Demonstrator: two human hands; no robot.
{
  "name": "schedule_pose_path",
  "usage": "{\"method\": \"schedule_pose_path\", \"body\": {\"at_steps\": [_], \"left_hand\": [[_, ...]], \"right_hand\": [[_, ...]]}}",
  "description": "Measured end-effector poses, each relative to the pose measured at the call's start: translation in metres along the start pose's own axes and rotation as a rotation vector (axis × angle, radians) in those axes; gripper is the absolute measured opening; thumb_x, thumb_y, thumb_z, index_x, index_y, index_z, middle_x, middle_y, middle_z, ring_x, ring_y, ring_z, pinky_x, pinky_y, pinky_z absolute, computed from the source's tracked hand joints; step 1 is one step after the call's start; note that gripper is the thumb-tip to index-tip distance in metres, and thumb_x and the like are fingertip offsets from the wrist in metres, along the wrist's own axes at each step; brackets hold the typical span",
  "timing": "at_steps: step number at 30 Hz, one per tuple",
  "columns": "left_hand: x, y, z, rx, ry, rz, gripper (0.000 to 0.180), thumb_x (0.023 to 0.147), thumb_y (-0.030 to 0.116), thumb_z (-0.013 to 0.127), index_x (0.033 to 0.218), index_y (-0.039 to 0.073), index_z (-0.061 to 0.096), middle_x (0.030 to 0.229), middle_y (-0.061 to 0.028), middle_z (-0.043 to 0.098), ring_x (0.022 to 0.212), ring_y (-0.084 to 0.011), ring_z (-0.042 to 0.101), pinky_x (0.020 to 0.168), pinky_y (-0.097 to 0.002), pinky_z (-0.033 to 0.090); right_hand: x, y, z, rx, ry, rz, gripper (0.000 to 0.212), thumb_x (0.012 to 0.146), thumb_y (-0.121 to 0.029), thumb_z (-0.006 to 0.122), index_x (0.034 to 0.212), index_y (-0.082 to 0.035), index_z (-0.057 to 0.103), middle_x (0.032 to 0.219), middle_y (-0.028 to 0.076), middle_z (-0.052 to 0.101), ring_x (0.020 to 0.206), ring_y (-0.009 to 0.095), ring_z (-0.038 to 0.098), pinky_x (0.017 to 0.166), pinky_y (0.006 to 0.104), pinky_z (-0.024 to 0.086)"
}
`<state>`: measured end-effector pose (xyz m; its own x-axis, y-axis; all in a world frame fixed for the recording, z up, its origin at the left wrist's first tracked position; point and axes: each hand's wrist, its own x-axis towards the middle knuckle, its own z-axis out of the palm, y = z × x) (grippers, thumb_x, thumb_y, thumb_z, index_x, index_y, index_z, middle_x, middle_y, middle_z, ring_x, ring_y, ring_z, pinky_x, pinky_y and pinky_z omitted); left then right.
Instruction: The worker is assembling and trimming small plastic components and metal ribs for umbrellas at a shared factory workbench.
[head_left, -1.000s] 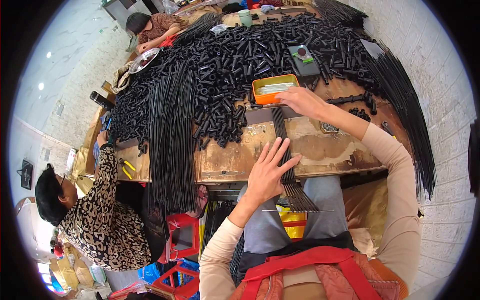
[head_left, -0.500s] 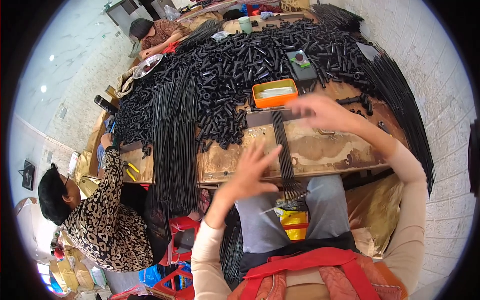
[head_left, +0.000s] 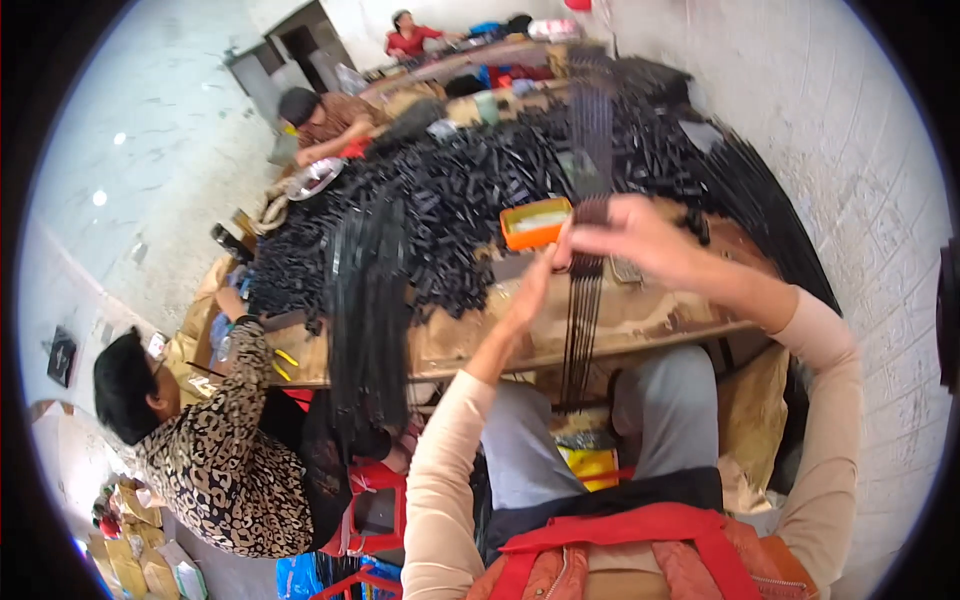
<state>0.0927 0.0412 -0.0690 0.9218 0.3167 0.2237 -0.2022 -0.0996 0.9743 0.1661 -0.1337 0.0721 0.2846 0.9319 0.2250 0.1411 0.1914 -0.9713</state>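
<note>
A flat row of thin black rods [head_left: 583,330] stands raised between my hands, its upper end blurred over the pile and its lower end hanging past the table edge. My right hand [head_left: 645,238] is closed round the rods at mid-length, fingers across them. Against the left side of the same row, my left hand [head_left: 535,290] has its fingers together and touching the rods; its grip is partly smeared by motion. Just beyond my hands sits an orange tray [head_left: 512,240] with pale contents.
A large heap of black tubular parts [head_left: 460,200] covers the wooden table [head_left: 450,345]. A long bundle of black rods [head_left: 368,310] overhangs the edge at left; another bundle [head_left: 765,200] lies at right. A co-worker in a patterned top [head_left: 230,460] sits at left, near yellow-handled pliers [head_left: 284,366].
My hands, apart and open-fingered over the rods before, have come together on them. The rods have gone from lying across the table edge to being lifted up. The view has shifted slightly.
</note>
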Motion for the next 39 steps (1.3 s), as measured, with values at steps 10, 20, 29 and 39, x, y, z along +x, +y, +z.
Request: {"method": "schedule_pose_path", "body": {"at_steps": [10,20,29,39], "left_hand": [[-0.137,0.086,0.079,-0.288,-0.318,0.009,0.036,0.105,0.031,0.042,0.082,0.005,0.052,0.071,0.0,0.051,0.068,-0.0108,0.053,0.068,-0.0259,0.046],[-0.12,0.132,0.032,1.165,0.201,0.442,0.026,0.087,0.002,0.052,0.112,-0.004,0.051,0.082,-0.0253,0.062,0.08,-0.045,0.063,0.068,-0.0504,0.048],[-0.138,0.087,0.068,0.747,-0.007,0.442,0.071,0.073,0.007,0.076,0.137,0.002,0.044,0.128,-0.0205,0.051,0.122,-0.0405,0.045,0.103,-0.0455,0.036],[-0.203,-0.087,0.095,-0.098,-0.481,-0.331,0.019,0.095,0.007,0.06,0.112,-0.002,0.058,0.099,-0.0034,0.066,0.094,-0.0109,0.062,0.086,-0.027,0.05]], "right_hand": [[0.006,-0.116,0.019,-0.322,-0.03,-0.079,0.017,0.096,-0.019,0.058,0.099,-0.002,0.061,0.084,0.005,0.067,0.077,0.017,0.063,0.073,0.0311,0.05],[-0.044,-0.031,0.051,-1.989,-0.152,-0.771,0.017,0.078,-0.017,0.057,0.09,-0.005,0.06,0.078,0.007,0.059,0.087,0.026,0.064,0.088,0.0443,0.051],[-0.041,-0.019,0.028,0.351,0.18,-0.024,0.049,0.101,-0.052,0.041,0.072,-0.013,0.039,0.05,-0.004,0.027,0.036,0.007,0.024,0.034,0.025,0.022],[-0.128,0.156,0.097,0.477,0.43,0.081,0.047,0.104,-0.042,0.04,0.069,-0.01,0.038,0.051,-0.006,0.027,0.04,0.005,0.023,0.037,0.0229,0.02]]}}
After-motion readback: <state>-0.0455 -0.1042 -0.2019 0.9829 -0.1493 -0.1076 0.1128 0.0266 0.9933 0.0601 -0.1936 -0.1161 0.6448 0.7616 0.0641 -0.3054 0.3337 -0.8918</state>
